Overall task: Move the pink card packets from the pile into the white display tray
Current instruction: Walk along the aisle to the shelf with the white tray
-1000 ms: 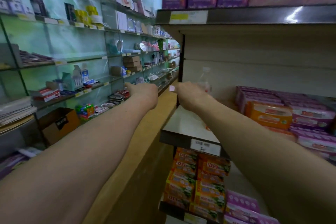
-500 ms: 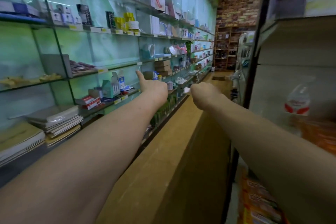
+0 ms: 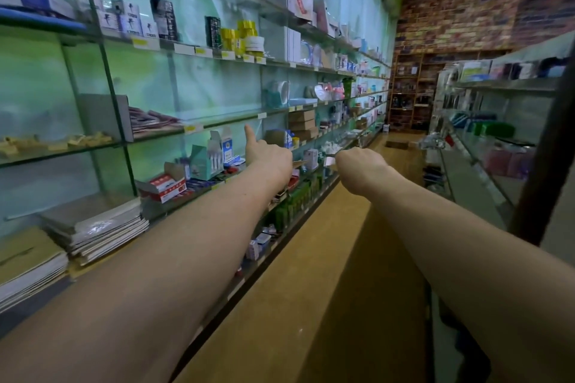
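While both bare forearms stretch out above the tan aisle floor (image 3: 311,289), neither the pile nor the white display tray can be picked out anywhere, so nothing shows as placed. The left hand (image 3: 269,157) has its fingers curled away from view and its thumb raised; I cannot tell whether it holds anything. The right hand (image 3: 357,166) is closed, and a small pale packet (image 3: 329,161) juts from its thumb side, seemingly pinched there. It is probably one card packet being carried. Left of and beyond both hands run glass shelves (image 3: 193,127) of boxed goods, and far past them stands a brick wall (image 3: 466,9). By this showing, the delivery is not yet made.
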Motion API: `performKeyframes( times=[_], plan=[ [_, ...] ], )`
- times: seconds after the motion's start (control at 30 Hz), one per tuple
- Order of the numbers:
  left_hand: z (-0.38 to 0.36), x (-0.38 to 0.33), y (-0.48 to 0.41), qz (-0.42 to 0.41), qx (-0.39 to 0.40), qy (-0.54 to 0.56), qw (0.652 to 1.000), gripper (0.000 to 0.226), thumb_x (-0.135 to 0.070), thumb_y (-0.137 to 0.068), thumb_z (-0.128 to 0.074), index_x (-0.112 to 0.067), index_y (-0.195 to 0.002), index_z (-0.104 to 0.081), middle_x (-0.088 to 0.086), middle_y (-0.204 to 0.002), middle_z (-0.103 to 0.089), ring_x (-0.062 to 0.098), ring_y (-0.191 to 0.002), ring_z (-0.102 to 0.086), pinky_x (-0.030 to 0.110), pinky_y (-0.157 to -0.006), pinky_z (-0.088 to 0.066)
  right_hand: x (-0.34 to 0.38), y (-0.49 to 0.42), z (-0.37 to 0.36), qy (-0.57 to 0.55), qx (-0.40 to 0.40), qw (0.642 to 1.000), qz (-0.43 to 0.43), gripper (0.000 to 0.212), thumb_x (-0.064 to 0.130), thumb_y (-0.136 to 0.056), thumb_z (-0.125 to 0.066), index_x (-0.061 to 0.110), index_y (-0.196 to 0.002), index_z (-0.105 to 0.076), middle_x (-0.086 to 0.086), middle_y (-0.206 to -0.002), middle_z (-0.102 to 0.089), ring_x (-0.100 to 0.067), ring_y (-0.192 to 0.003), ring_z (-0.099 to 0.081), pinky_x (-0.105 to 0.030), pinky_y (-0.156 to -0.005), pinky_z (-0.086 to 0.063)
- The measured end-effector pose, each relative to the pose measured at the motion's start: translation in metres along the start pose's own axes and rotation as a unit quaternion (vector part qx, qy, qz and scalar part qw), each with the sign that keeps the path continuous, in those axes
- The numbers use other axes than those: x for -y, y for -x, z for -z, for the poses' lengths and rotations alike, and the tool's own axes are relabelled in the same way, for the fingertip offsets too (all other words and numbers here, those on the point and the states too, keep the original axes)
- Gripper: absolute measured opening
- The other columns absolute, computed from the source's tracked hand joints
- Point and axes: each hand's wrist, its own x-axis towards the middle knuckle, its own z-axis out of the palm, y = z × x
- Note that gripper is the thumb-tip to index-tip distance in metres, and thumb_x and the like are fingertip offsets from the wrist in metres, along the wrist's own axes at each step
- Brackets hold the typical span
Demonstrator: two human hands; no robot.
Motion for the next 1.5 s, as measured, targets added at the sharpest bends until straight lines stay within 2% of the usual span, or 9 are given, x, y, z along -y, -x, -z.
performKeyframes(
  times=[0.27, 0.37, 0.43, 0.5, 0.67, 0.87, 1.17, 1.33, 1.5],
  plan=[
    [-0.031, 0.003, -0.129, -0.014, -0.010, -0.006, 1.000, 0.015, -0.009, -0.090, -0.043, -0.018, -0.081, -0.050, -0.001, -0.074, -0.052, 0.029, -0.111, -0.053, 0.059, -0.114, 0.005, -0.012, -0.128, -0.030, 0.011, 0.008, 1.000, -0.007, 0.025, -0.006, -0.090, -0.043, 0.005, -0.107, -0.058, -0.012, -0.109, -0.062, -0.030, -0.099, -0.060, -0.037, -0.076, -0.047],
    [-0.044, 0.005, -0.173, -0.022, -0.010, 0.000, 1.000, 0.013, -0.012, -0.091, -0.046, -0.019, -0.081, -0.049, 0.001, -0.088, -0.059, 0.029, -0.114, -0.052, 0.059, -0.114, 0.006, -0.014, -0.170, -0.040, 0.011, 0.008, 1.000, -0.005, 0.025, -0.005, -0.091, -0.043, 0.004, -0.107, -0.059, -0.012, -0.108, -0.062, -0.029, -0.098, -0.060, -0.035, -0.075, -0.047],
    [-0.055, 0.004, -0.200, -0.033, -0.008, 0.009, 0.999, 0.010, -0.016, -0.093, -0.047, -0.022, -0.091, -0.055, 0.001, -0.100, -0.064, 0.029, -0.116, -0.051, 0.059, -0.113, 0.006, -0.016, -0.195, -0.047, 0.010, 0.014, 1.000, -0.007, 0.024, -0.005, -0.091, -0.043, 0.004, -0.106, -0.059, -0.012, -0.107, -0.062, -0.029, -0.097, -0.060, -0.037, -0.078, -0.049],
    [-0.067, 0.003, -0.227, -0.033, -0.010, 0.013, 0.999, 0.018, -0.015, -0.092, -0.047, -0.023, -0.103, -0.059, 0.002, -0.104, -0.065, 0.029, -0.118, -0.050, 0.059, -0.112, 0.008, -0.017, -0.220, -0.053, 0.008, 0.008, 1.000, -0.014, 0.025, -0.006, -0.091, -0.042, 0.004, -0.107, -0.058, -0.012, -0.105, -0.063, -0.028, -0.094, -0.060, -0.037, -0.079, -0.050],
    [-0.100, 0.006, -0.299, -0.044, -0.018, 0.035, 0.998, 0.017, -0.015, -0.091, -0.051, -0.024, -0.101, -0.061, 0.002, -0.111, -0.065, 0.029, -0.125, -0.044, 0.059, -0.113, 0.007, -0.011, -0.282, -0.073, 0.008, 0.010, 0.999, -0.032, 0.025, -0.002, -0.093, -0.042, 0.004, -0.112, -0.058, -0.011, -0.110, -0.061, -0.027, -0.099, -0.060, -0.037, -0.084, -0.051],
    [-0.136, 0.024, -0.383, -0.077, -0.047, 0.043, 0.995, 0.027, -0.016, -0.092, -0.049, -0.022, -0.116, -0.059, 0.004, -0.120, -0.062, 0.029, -0.128, -0.040, 0.058, -0.114, 0.006, 0.006, -0.366, -0.097, 0.019, 0.012, 0.998, -0.063, 0.026, -0.003, -0.092, -0.045, 0.004, -0.113, -0.057, -0.011, -0.111, -0.062, -0.029, -0.100, -0.060, -0.037, -0.080, -0.050],
    [-0.174, 0.044, -0.503, -0.102, -0.087, 0.043, 0.990, 0.025, -0.016, -0.092, -0.050, -0.023, -0.114, -0.060, 0.003, -0.114, -0.064, 0.029, -0.124, -0.043, 0.059, -0.114, 0.007, 0.013, -0.475, -0.114, 0.021, 0.016, 0.994, -0.108, 0.025, -0.006, -0.089, -0.045, 0.006, -0.106, -0.059, -0.011, -0.109, -0.062, -0.029, -0.100, -0.060, -0.035, -0.077, -0.047],
    [-0.188, 0.034, -0.564, -0.113, -0.100, 0.043, 0.988, 0.024, -0.016, -0.093, -0.048, -0.023, -0.111, -0.061, 0.004, -0.116, -0.062, 0.029, -0.126, -0.042, 0.059, -0.112, 0.008, -0.010, -0.525, -0.134, 0.028, 0.003, 0.991, -0.131, 0.027, -0.007, -0.089, -0.046, 0.007, -0.108, -0.059, -0.010, -0.106, -0.064, -0.028, -0.097, -0.061, -0.034, -0.073, -0.047],
    [-0.202, 0.004, -0.622, -0.120, -0.093, 0.045, 0.987, 0.020, -0.017, -0.094, -0.047, -0.022, -0.104, -0.063, 0.002, -0.114, -0.063, 0.028, -0.128, -0.041, 0.060, -0.113, 0.007, -0.046, -0.575, -0.161, 0.027, -0.004, 0.989, -0.146, 0.027, -0.007, -0.088, -0.048, 0.007, -0.108, -0.061, -0.010, -0.105, -0.065, -0.028, -0.096, -0.063, -0.037, -0.078, -0.052]
  ],
)
